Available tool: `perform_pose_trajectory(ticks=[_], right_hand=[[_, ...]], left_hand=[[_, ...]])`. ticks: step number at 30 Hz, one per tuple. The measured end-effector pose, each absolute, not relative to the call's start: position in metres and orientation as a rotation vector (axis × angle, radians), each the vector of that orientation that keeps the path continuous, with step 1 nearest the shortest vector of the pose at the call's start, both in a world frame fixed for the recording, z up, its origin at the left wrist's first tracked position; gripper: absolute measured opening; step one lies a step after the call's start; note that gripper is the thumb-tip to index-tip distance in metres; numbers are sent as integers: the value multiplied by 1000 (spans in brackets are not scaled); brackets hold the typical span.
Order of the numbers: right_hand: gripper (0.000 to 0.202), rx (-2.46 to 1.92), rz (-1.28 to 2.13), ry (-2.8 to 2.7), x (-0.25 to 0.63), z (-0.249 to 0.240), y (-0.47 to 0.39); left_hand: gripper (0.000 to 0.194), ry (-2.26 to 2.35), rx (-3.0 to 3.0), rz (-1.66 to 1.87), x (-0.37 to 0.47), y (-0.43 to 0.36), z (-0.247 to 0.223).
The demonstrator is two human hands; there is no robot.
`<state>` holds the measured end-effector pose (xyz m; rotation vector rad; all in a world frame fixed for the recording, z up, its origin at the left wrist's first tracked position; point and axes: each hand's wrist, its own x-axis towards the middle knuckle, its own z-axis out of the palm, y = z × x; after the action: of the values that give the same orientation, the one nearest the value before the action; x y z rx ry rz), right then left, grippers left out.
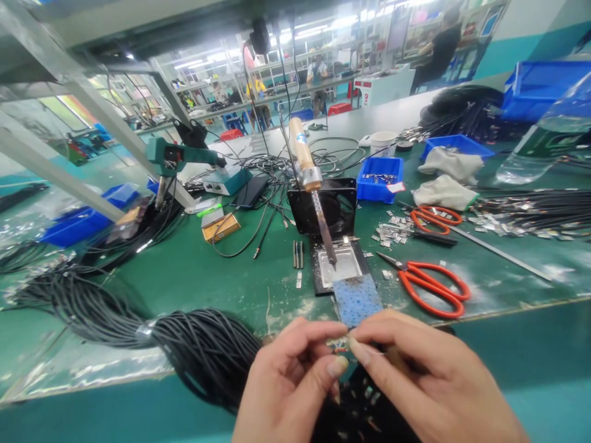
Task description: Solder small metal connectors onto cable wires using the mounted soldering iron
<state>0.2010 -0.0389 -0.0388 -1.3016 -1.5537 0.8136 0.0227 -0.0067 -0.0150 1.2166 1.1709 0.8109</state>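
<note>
My left hand [302, 369] is closed, with thumb and forefinger around a small cable end [340, 346] that shows fine coloured wires. The fingertips of my right hand [406, 363] pinch at that same end from the other side, hiding part of it. Just beyond the fingers lies a blue sponge [357, 300], at the front of a soldering stand's metal tray [344, 266]. Above this tray a soldering iron [323, 227] with a wooden handle points tip down. Under my hands, dark material with small bits on it is partly hidden.
A bundle of black cables [198, 338] hangs over the bench edge at left. Orange-handled scissors [434, 286] and a second orange-handled pair [436, 218] lie right, near loose metal pieces [392, 229]. Behind stand a black fan [344, 200] and a blue bin [381, 178].
</note>
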Motion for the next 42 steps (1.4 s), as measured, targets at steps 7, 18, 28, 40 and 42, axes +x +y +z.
perform_pose_trajectory(ticks=[7, 18, 28, 40, 42], right_hand=[[16, -1333, 851, -1539, 201, -41, -39], [19, -1139, 597, -1803, 218, -27, -36], [30, -1120, 291, -2158, 228, -29, -39], [30, -1063, 7, -2313, 230, -28, -38], [34, -993, -157, -2315, 230, -29, -37]], left_hand=[[21, 1113, 1150, 831, 24, -8, -16], [10, 1175, 1200, 802, 22, -13, -14], [4, 1193, 1561, 805, 17, -15, -18], [6, 1188, 1725, 785, 17, -16, -21], [7, 1190, 1741, 818, 18, -17, -22]])
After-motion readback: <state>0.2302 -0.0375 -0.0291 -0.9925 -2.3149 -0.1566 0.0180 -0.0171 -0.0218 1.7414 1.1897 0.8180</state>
